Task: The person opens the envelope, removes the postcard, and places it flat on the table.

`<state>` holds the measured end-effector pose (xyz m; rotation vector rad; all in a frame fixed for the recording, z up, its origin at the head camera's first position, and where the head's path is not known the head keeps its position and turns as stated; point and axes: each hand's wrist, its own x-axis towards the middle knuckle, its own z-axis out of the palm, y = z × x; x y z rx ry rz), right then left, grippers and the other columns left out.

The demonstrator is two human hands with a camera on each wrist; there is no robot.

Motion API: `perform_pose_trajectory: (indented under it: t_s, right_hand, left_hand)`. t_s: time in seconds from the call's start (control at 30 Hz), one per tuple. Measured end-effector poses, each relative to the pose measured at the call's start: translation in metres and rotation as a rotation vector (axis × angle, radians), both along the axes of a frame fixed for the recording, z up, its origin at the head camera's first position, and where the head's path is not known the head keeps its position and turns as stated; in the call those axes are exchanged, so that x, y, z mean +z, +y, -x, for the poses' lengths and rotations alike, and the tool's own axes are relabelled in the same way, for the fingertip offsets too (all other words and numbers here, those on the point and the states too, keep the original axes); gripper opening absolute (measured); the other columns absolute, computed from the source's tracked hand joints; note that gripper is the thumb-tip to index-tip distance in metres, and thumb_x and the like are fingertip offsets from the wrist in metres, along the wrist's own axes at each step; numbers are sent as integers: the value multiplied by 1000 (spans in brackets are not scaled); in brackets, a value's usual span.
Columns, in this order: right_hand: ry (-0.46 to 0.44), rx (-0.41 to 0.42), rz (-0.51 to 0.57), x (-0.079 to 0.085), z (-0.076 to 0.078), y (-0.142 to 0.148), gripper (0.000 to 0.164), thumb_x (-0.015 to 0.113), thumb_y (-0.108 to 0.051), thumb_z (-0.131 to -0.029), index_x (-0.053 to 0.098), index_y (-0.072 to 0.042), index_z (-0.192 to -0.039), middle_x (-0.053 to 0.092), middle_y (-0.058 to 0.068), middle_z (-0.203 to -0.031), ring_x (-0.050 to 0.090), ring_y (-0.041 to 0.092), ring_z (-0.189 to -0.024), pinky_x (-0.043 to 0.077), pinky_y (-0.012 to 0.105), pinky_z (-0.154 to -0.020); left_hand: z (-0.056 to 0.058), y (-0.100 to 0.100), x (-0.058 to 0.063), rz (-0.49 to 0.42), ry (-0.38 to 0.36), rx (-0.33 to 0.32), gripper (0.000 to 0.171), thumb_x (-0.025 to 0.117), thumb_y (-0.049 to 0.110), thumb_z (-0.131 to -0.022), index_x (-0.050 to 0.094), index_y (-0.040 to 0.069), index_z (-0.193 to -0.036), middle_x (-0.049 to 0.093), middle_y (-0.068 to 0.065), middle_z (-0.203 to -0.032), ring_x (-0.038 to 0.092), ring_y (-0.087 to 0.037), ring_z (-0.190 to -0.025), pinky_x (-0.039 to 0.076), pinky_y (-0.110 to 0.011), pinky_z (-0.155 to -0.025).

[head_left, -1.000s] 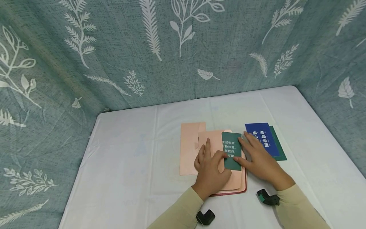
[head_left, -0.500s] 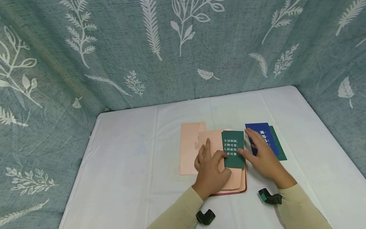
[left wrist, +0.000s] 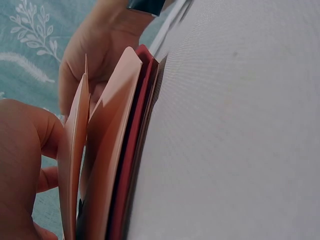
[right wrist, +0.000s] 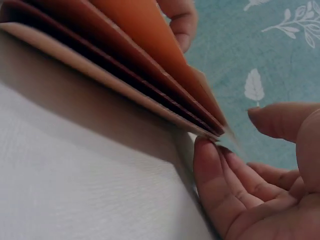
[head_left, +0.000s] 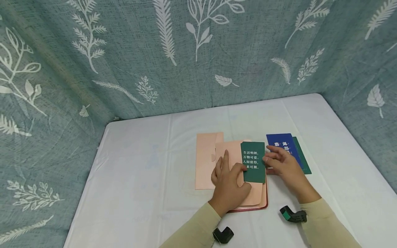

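Note:
My left hand (head_left: 229, 179) lies over a peach paper sheet (head_left: 231, 148) on a red-backed booklet (head_left: 263, 205), fingers spread and one fingertip at the left edge of a green card (head_left: 255, 153) with white Chinese characters. At the card's right edge is my right hand (head_left: 286, 170), fingers bent. In the right wrist view its thumb stands apart while the fingertips (right wrist: 206, 145) meet the corner of the booklet's lower layers. Seen by the left wrist camera, the peach sheet (left wrist: 75, 145) stands fanned away from the dark red layer (left wrist: 131, 145).
Another peach paper piece (head_left: 204, 162) lies left of the booklet on the white table (head_left: 139, 172). Behind the right hand, a blue card (head_left: 280, 139) overlaps a second green card (head_left: 305, 167). A patterned green curtain (head_left: 186, 86) borders the table's back and sides.
The green card has shifted slightly right and up, showing more of its text. My right hand has drawn back right, off the card's face, with fingers more bent. The left hand stays put.

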<state>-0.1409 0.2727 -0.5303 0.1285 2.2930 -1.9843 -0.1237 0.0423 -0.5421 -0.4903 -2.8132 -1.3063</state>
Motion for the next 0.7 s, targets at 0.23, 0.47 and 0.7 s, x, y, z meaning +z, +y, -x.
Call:
perform_pose_trajectory:
  t_s: [0.23, 0.47, 0.7]
  right_hand:
    - [-2, -4, -24, -3, 1, -2, 53, 64, -10, -110, 47, 7, -156, 62, 29, -134, 71, 15, -101, 63, 33, -83]
    - [5, -21, -27, -1, 1, -4, 51, 64, -5, -109, 48, 7, -156, 63, 26, -123, 72, 17, -95, 63, 33, -82]
    - [4, -36, -37, -2, 2, 1, 50, 62, -6, -110, 49, 4, -157, 61, 23, -119, 70, 18, -96, 62, 32, -82]
  left_hand:
    - [1, 0, -1, 4, -6, -10, 36, 61, 18, -83, 71, 24, -117, 11, -17, -180, 8, -46, -160, 10, -75, -113]
    - [0, 0, -1, 17, -14, -1, 36, 62, 18, -82, 70, 24, -117, 11, -16, -180, 8, -45, -161, 10, -74, -114]
    - [0, 0, -2, 19, -13, 1, 34, 64, 18, -84, 71, 24, -117, 11, -16, -180, 8, -45, -161, 9, -74, -114]
